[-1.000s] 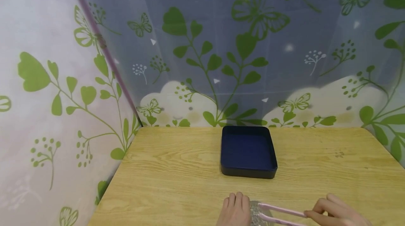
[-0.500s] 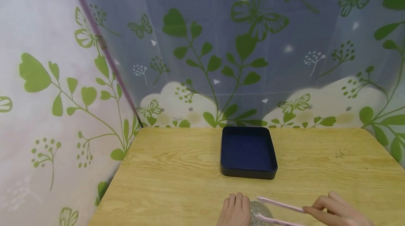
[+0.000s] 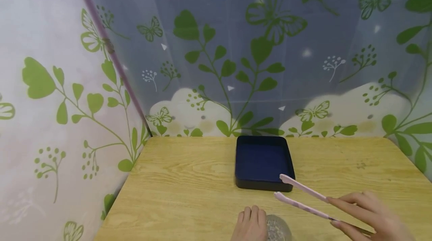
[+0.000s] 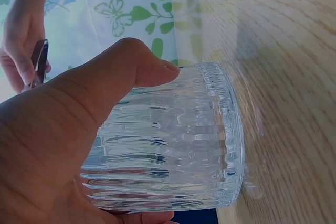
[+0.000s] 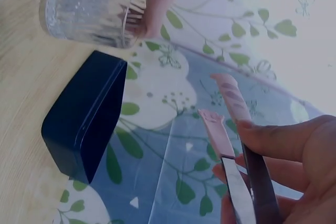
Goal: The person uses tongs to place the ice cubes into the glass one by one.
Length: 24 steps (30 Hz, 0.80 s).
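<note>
My left hand [image 3: 250, 224] holds a clear ribbed glass [image 3: 278, 229] standing upright on the table, thumb and fingers around its side in the left wrist view. Whether anything lies inside the glass, I cannot tell. My right hand [image 3: 381, 214] grips a pair of tongs [image 3: 303, 188] with pink tips and metal handles. Their two arms stand apart, nothing between the tips [image 5: 233, 95]. In the head view the tongs are raised to the right of the glass and beyond it, and the upper tip overlaps the near right corner of a dark blue square tray [image 3: 263, 162].
The wooden table [image 3: 182, 173] runs back to a curtain [image 3: 219, 46] printed with green leaves and butterflies. More of this cloth hangs along the left side. The shallow tray sits near the table's far edge, beyond the glass.
My right hand has lifted the tongs out from the glass, up and forward towards the tray, with the tips spread. My left hand and the glass have stayed in place.
</note>
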### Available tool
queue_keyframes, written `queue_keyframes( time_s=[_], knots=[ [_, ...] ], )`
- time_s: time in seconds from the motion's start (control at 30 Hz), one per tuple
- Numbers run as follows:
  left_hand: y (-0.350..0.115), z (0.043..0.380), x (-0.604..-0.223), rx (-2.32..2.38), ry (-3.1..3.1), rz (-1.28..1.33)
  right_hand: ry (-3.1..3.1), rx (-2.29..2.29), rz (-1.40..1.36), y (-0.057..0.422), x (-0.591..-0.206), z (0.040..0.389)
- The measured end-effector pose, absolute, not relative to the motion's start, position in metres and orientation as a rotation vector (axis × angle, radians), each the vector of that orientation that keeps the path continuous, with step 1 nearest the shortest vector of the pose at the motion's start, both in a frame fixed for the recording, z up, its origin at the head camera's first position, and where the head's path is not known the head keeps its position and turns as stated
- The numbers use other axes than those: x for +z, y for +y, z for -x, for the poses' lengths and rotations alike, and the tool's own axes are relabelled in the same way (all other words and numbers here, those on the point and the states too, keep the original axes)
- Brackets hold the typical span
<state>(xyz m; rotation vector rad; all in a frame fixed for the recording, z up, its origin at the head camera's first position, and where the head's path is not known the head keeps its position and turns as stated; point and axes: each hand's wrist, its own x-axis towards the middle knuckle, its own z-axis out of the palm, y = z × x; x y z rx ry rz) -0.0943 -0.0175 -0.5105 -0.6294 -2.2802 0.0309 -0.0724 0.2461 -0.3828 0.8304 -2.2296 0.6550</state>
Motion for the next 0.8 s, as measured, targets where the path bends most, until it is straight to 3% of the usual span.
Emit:
queue_keyframes(
  time_s=[0.53,0.8],
  knots=[
    [-0.02,0.09,-0.508,0.003,-2.389,0.663,-2.243,0.804,-0.324,0.261,-0.397,0.089],
    [-0.019,0.091,-0.511,0.012,-2.358,0.647,-2.303,0.727,-0.065,0.281,-0.429,0.103]
  ],
)
